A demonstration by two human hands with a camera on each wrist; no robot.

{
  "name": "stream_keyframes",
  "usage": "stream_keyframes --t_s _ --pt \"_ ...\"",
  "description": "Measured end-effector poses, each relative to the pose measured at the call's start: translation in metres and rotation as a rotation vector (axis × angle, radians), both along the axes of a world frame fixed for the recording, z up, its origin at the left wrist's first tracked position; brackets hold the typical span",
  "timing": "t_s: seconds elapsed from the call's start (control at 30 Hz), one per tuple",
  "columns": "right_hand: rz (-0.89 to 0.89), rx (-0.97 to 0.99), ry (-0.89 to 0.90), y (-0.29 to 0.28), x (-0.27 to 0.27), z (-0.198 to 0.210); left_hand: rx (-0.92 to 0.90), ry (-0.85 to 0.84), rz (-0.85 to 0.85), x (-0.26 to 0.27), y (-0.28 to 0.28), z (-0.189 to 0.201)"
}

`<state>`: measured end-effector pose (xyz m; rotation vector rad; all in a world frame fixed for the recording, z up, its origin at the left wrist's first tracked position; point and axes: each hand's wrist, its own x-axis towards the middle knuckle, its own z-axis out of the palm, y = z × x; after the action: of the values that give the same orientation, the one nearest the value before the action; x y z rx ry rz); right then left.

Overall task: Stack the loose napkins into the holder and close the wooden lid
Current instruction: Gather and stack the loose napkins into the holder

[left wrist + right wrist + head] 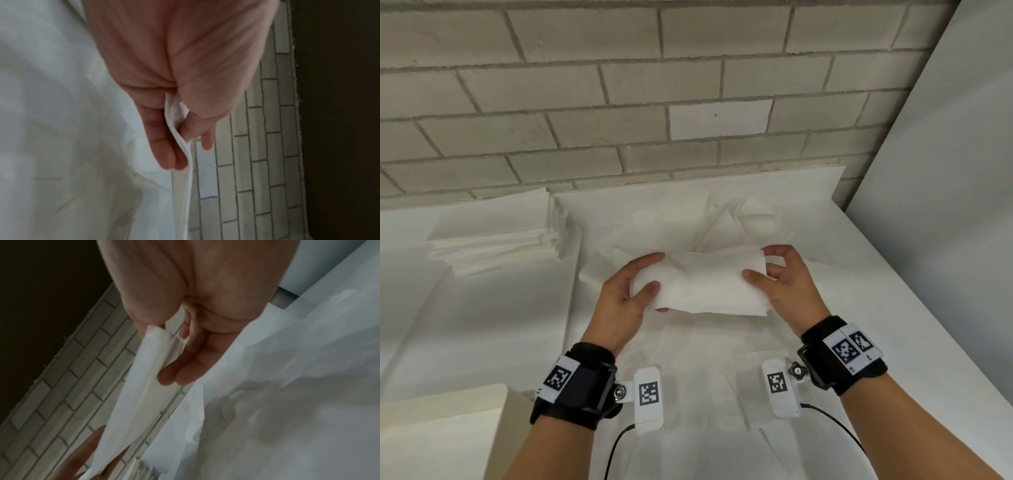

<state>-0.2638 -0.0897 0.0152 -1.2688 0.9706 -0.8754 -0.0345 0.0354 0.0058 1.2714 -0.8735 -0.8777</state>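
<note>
Squaring the napkin (702, 282) above the table (482, 325): left hand (625, 294) and right hand (787, 281) pinch opposite ends; judged best kept taut, edges aligned with the stack (496, 236).

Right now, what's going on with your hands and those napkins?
Both hands, left hand and right hand, hold one napkin above the table. Neat stack waits left. Nothing blocking.

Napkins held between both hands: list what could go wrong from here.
1. The held napkins sag in the middle; pinched only at their ends by the left hand and right hand, the sheets may slip or fan apart.
2. The loose pile beneath could be dragged or scattered.
3. The neat stack nearby could be knocked.
</note>
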Motion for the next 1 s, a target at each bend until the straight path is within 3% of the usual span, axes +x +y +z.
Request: stream_keyframes --t_s 0.17,0.3,0.47,0.77,1.0 --pt "0.213 -0.076 0.012 0.005 -0.009 0.005 0.030 -0.011 0.036 0.000 0.006 -0.004" --pt "0.300 -0.189 0.151 0.002 -0.009 0.004 0.026 -0.139 0.052 -0.006 0.009 0.001" --pt "0.174 -0.236 0.133 -0.002 -0.017 0.003 0.022 -0.135 0.138 -0.008 0.009 0.000" --pt "0.189 -0.289 0.150 -0.006 -0.023 0.011 0.044 -0.155 0.139 -0.009 0.014 0.004" --pt "0.139 -0.128 0.032 -0.004 -0.028 0.011 0.058 -0.085 0.153 -0.017 0.027 0.015"
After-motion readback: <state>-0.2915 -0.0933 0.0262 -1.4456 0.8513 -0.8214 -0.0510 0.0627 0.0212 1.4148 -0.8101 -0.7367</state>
